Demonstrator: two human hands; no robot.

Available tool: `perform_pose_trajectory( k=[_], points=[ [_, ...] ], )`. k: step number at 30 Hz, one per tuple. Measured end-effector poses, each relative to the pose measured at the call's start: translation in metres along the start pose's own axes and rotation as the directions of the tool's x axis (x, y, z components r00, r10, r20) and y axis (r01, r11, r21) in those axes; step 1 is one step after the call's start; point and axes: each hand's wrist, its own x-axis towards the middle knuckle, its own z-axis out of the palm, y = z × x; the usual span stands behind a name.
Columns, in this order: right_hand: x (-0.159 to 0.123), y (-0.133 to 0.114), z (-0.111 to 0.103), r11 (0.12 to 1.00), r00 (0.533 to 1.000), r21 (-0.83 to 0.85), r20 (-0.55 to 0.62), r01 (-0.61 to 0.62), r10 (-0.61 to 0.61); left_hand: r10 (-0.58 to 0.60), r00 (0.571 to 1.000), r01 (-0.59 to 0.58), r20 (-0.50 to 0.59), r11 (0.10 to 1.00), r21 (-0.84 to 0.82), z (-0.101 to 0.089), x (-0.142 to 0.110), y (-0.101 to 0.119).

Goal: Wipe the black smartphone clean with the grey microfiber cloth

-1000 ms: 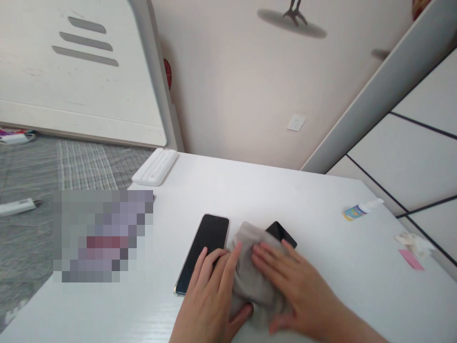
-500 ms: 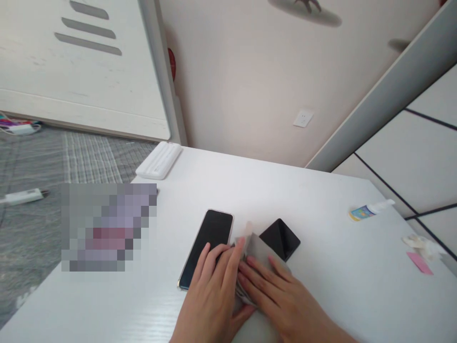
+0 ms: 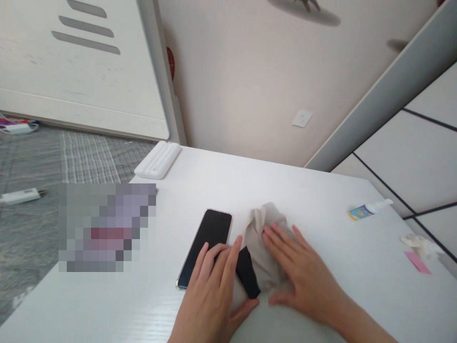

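A grey cloth (image 3: 266, 224), crumpled, lies over part of a flat black object (image 3: 247, 274) with a shiny face; the cloth hides the rest of it. My right hand (image 3: 303, 271) presses on the cloth with its fingers stretched forward and its thumb out to the left. My left hand (image 3: 214, 290) braces the black object at its left side, the thumb at its lower corner and the index finger along its upper edge. Its other fingers reach over the lower right of a black-screened phone (image 3: 210, 233) in a clear case.
On the white table (image 3: 250, 176) are a white power bank (image 3: 158, 160) at the back left, a small spray bottle (image 3: 369, 209), a crumpled tissue (image 3: 421, 245) and a pink slip (image 3: 417, 262) at right. A blurred-out item (image 3: 124, 219) lies at the left edge.
My right hand has slid right and slightly up with the cloth, away from my left hand. The cloth now covers the black object's right part and bares its left part.
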Motion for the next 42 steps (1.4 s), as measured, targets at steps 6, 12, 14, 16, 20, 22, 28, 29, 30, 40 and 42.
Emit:
perform_pose_trajectory(
  k=[6,12,14,16,20,22,28,29,30,40,42],
  points=[
    [-0.016,0.008,-0.005,0.998,0.999,-0.047,0.007,0.04,-0.039,-0.01,1.0,0.01,-0.001,1.0,-0.003,0.0,0.002,0.0],
    [-0.027,0.006,-0.007,0.973,0.973,0.004,0.028,0.23,-0.23,-0.008,1.0,0.008,0.007,1.0,-0.016,-0.001,0.001,0.0],
    [-0.029,0.007,-0.007,0.992,0.992,-0.026,0.004,0.127,-0.127,-0.018,1.0,0.018,0.009,1.0,-0.025,-0.001,0.001,0.001],
    [-0.031,0.008,-0.008,0.998,0.999,-0.07,-0.041,-0.012,0.009,-0.022,1.0,0.022,0.009,0.999,-0.029,-0.001,0.001,0.0],
    [-0.031,0.003,-0.008,0.978,0.979,-0.045,-0.028,0.202,-0.203,-0.021,0.999,0.022,0.029,1.0,-0.019,-0.002,0.002,0.0],
    [-0.03,0.003,-0.007,0.989,0.989,-0.037,-0.009,0.145,-0.146,-0.028,0.999,0.028,0.027,0.999,-0.017,-0.002,0.002,0.0],
    [-0.024,0.001,-0.002,0.987,0.987,-0.008,-0.027,0.159,-0.16,-0.022,1.0,0.023,0.02,0.999,-0.024,0.0,0.003,0.0],
    [-0.022,0.002,-0.002,0.982,0.982,0.009,-0.013,0.187,-0.187,-0.017,1.0,0.018,0.017,1.0,-0.021,0.0,0.003,-0.001],
    [-0.02,0.002,-0.002,0.989,0.989,0.016,0.004,0.148,-0.148,-0.018,1.0,0.018,0.012,1.0,-0.018,0.0,0.004,-0.002],
    [-0.01,0.007,0.003,0.998,0.998,0.007,0.002,0.067,-0.067,-0.016,0.999,0.016,0.029,1.0,-0.005,0.004,-0.001,-0.005],
    [-0.009,0.008,0.002,0.997,0.997,-0.02,-0.023,-0.078,0.077,-0.013,1.0,0.013,0.012,1.0,-0.006,0.004,-0.001,-0.004]
  ],
)
